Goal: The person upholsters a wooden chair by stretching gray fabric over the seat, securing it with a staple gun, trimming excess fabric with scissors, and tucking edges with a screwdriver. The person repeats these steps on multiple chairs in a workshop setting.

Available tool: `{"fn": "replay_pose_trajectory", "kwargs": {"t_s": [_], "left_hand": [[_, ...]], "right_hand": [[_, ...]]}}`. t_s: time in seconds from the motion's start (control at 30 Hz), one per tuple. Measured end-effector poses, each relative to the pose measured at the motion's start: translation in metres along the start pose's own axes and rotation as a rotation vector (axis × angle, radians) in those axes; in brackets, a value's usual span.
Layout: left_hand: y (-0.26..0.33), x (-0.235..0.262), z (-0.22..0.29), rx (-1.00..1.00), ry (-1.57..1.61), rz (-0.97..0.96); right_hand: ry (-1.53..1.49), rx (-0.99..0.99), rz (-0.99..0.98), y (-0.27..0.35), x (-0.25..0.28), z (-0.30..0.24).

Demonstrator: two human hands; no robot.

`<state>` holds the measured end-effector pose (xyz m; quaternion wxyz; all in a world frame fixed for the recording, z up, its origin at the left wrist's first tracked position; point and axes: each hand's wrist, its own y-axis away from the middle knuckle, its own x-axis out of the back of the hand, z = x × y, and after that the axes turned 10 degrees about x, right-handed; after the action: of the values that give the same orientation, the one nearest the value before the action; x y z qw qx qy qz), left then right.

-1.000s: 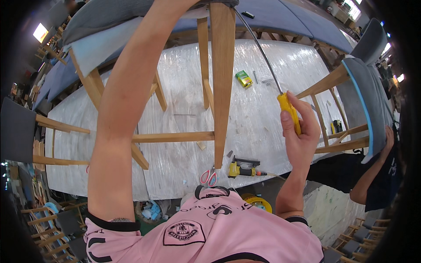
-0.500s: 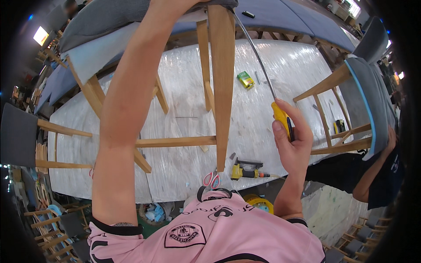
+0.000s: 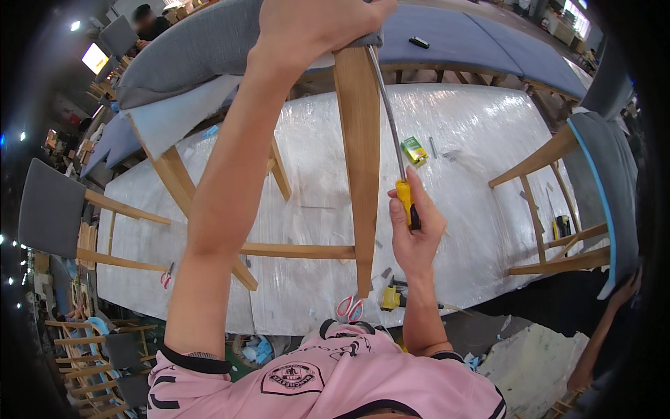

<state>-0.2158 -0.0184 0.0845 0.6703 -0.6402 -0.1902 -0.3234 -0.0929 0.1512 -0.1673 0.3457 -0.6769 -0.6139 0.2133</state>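
A wooden chair with grey upholstery lies tipped over in front of me, one leg pointing toward me. My left hand presses down over the top of this leg, its fingers closed on the grey fabric at the seat edge. Closed round the yellow-and-black handle of a long screwdriver is my right hand. The metal shaft runs up beside the leg, and its tip reaches the fabric edge just below my left fingers; the exact contact is hidden. A pale lining sheet hangs loose from the chair.
The table is wrapped in clear film. On it lie a green-and-yellow box, red-handled scissors and a yellow staple gun. Another person's arm is beside a second chair at right. Grey-blue padded panels stand behind.
My right hand has moved left and brought the screwdriver nearly upright, close along the chair leg. My left hand shows more fully on the seat edge. The whole view has shifted slightly.
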Motion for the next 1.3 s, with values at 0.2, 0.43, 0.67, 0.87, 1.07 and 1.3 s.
{"fn": "replay_pose_trajectory", "kwargs": {"t_s": [0.2, 0.43, 0.67, 0.87, 1.07, 1.3], "left_hand": [[0.009, 0.002, 0.009, 0.017, 0.001, 0.003], [0.021, 0.014, 0.012, -0.032, 0.001, 0.024], [0.033, 0.023, 0.012, -0.075, -0.017, 0.001], [0.017, 0.044, 0.003, -0.068, 0.065, -0.278], [0.009, 0.054, -0.01, -0.214, 0.056, -0.408], [0.008, 0.052, -0.01, -0.197, 0.117, -0.406]], "right_hand": [[-0.02, 0.071, 0.058, 0.001, -0.015, 0.009], [0.012, 0.199, 0.008, -0.011, 0.001, 0.009], [-0.04, 0.129, -0.058, 0.03, 0.02, 0.021], [-0.227, -0.14, 0.015, 0.065, 0.028, 0.022], [-0.357, -0.217, 0.022, 0.066, 0.038, 0.02], [-0.206, -0.062, -0.053, 0.02, 0.038, 0.006]]}}
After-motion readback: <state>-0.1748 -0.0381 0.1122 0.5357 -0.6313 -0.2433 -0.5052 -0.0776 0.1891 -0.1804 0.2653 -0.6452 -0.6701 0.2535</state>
